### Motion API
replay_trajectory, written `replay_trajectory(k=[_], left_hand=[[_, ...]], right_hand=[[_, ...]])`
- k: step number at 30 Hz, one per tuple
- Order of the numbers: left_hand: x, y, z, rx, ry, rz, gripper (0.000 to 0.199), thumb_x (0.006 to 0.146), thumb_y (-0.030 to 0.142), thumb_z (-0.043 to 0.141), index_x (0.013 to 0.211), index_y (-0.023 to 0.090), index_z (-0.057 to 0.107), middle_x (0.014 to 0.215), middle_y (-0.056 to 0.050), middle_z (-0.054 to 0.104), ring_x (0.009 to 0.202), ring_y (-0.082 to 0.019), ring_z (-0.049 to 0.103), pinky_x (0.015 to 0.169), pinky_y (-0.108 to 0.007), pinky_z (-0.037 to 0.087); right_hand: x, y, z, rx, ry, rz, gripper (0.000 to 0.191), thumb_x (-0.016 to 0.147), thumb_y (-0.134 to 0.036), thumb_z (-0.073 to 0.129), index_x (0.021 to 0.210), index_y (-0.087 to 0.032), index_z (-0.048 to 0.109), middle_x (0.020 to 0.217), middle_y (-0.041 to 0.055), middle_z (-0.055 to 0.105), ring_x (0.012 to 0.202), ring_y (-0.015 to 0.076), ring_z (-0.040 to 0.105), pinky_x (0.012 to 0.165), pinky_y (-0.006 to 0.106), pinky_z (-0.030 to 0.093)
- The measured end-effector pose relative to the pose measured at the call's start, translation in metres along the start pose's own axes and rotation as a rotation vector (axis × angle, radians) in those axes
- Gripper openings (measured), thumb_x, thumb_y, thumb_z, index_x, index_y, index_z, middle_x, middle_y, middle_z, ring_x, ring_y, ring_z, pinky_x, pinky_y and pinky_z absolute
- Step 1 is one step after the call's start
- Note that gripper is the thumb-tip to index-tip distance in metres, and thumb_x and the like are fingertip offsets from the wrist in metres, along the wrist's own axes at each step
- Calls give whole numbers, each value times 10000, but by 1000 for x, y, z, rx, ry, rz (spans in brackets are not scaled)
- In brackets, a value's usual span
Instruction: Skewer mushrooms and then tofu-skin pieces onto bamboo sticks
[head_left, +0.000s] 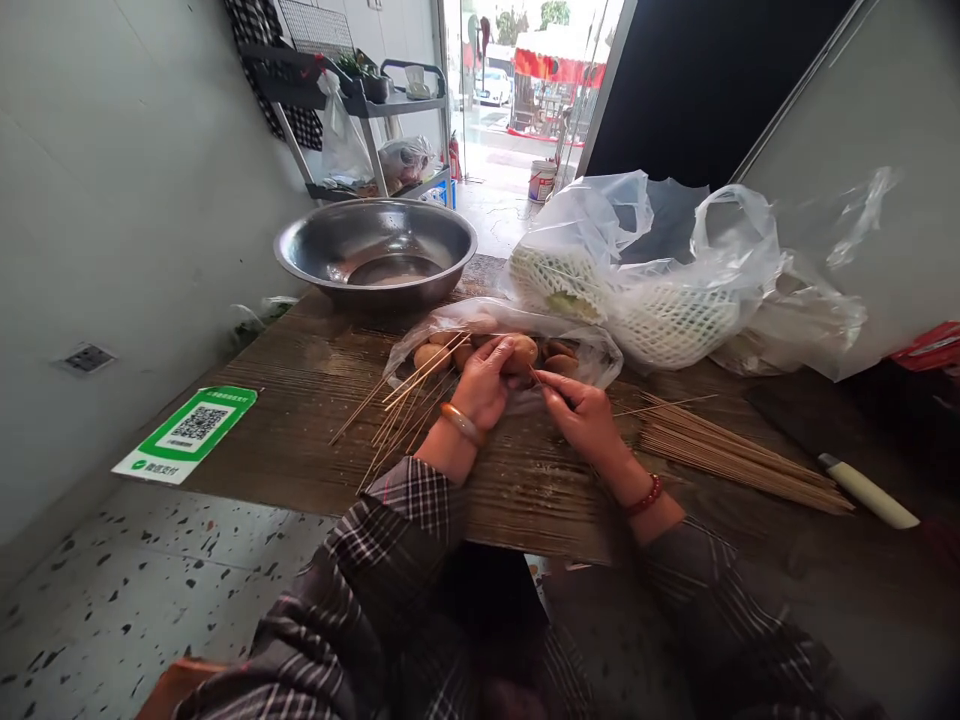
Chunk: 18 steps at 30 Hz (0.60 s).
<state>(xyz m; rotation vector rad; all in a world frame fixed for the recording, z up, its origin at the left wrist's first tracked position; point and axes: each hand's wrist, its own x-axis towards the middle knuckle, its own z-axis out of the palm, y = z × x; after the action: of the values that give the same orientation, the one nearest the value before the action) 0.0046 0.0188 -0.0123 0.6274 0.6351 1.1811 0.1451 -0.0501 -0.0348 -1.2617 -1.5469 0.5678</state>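
My left hand (486,385), with a bangle at its wrist, is closed round a brown, rounded food piece (523,350). Close to its right, my right hand (581,412) pinches a thin bamboo skewer (533,373), whose tip is at the food piece; how far it goes in is hidden by the fingers. Beneath and behind both hands, an opened clear plastic bag (604,350) holds more brown food pieces (431,357). Several skewers (405,395) stick out from that pile toward the left. A bundle of loose bamboo skewers (735,455) lies to the right of my right hand.
A wide steel basin (382,285) stands at the back left. Plastic bags (675,320) with net-wrapped produce sit at the back right. A knife with a pale handle (870,493) lies far right, and a green QR-code card (191,430) at the table's left edge.
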Motion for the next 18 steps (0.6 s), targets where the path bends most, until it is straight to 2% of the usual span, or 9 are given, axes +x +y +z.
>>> replay_trajectory(k=[8,15,18], left_hand=[[-4,2,4,-1,34,-39,82,810,169,735,869,130,693,832,-38,703,701,-103,597,514,-202,365],[-6,4,5,-5,34,-35,108,791,176,758,864,133,692,856,-35,700,711,-96,592,517,-196,359],[-6,3,6,-9,38,-34,91,803,171,740,867,134,688,864,-34,695,723,-100,596,514,-199,358]], right_hand=[[-1,1,-2,18,-32,5,381,884,-227,558,1209,-209,756,1117,39,785,948,223,743,904,377,591],[-1,-3,-1,42,-25,15,398,882,-236,538,1211,-178,755,1191,68,759,1035,239,726,954,389,568],[-1,-4,-1,51,-41,30,414,881,-250,530,1221,-164,749,1159,74,770,1015,245,724,946,404,569]])
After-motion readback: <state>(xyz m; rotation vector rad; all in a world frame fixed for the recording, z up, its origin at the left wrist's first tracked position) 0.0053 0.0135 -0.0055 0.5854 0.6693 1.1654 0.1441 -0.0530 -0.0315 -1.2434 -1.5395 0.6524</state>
